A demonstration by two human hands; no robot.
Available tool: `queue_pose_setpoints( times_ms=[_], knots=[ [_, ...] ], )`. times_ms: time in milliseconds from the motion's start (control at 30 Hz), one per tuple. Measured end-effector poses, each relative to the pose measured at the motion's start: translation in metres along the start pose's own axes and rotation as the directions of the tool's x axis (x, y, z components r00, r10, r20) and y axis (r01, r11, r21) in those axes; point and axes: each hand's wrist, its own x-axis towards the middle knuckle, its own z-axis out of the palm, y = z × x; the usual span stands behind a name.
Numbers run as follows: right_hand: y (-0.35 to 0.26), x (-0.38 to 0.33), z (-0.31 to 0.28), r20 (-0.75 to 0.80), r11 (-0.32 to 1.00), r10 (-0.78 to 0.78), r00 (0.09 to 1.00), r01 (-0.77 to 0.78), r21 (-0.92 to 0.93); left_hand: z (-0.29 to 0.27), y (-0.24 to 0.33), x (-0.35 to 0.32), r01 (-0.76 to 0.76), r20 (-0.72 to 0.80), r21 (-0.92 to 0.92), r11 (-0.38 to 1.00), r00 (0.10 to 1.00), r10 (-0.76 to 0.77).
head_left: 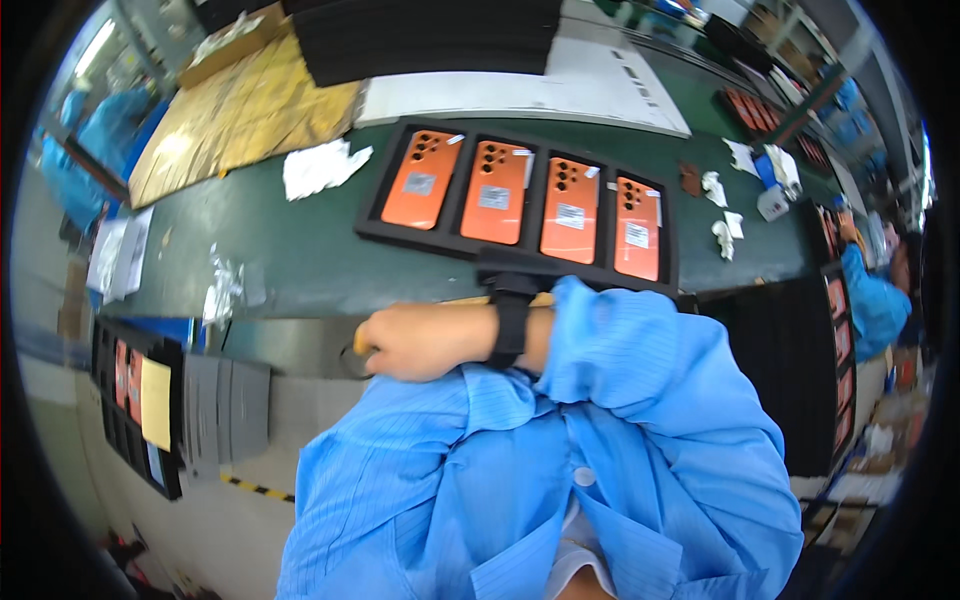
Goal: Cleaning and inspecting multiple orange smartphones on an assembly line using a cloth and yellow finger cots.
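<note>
My right forearm crosses in front of my chest toward the left. Round its wrist is a black band [512, 318]. My right hand [425, 340] is held just off the green bench's near edge, with its fingers curled. Something small and yellow-orange [361, 340] shows at the fingertips, with a thin dark curve beside it; its kind is unclear. My left sleeve [400, 430] bends in under the right forearm, and the left hand is hidden. Beyond my right arm, a black tray [465, 243] on the bench holds several orange phones [492, 190], backs up, with white labels.
Crumpled white paper [325, 170] and clear plastic scraps [225, 285] lie on the green bench [290, 235]. Behind are cardboard [250, 120], a white board [610, 85] and a black stack [430, 40]. Phone trays [165, 470] stand lower left. A co-worker's blue sleeve [870, 300] is at right.
</note>
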Motion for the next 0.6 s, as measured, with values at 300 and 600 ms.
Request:
queue_pose_setpoints(
  times_ms=[300, 600],
  knots=[
    [-0.108, 0.002, -0.009, -0.29, 0.803, -0.369, 0.883, 0.46, 0.38, -0.001, -0.011, -0.008, 0.002, 0.019, 0.022, 1.0, 1.0, -0.002],
    [-0.152, -0.08, 0.008, -0.29, 0.137, -0.928, 0.235, 0.938, 0.319, 0.01, -0.027, -0.042, 0.051, 0.011, -0.03, 0.998, 0.999, -0.051]
  ],
)
